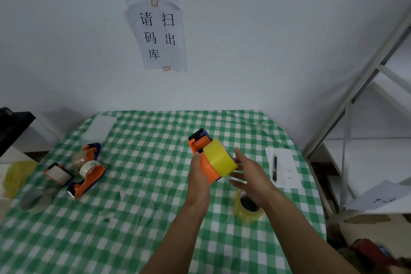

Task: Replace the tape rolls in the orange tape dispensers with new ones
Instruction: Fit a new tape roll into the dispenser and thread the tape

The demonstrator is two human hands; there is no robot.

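- Two bare forearms reach in from the near edge over the table (138,224), which wears a green-and-white checked cloth with a smooth, slightly wrinkled surface.
- The left hand (198,173) is clenched around the held orange tape dispenser (201,147), lifted above the table's middle, its blue-and-black end pointing far.
- A yellow tape roll (219,158), smooth and cylindrical, sits on that dispenser, just right of the left hand.
- The right hand (249,173) is spread, its fingers (239,155) against the roll's right face; I cannot tell whether it grips or merely presses.
- A clear yellowish tape roll (248,207) lies flat on the cloth, near and partly under the right wrist.
- At the left, two more orange dispensers: the far one (89,153) and the near one (87,179) with a pale roll.
- A small black-framed roll holder (58,173) lies just left of them.
- At the right, a black pen (275,168) rests on a white paper sheet (285,169).
- A metal shelf frame (355,87) rises at the far right.
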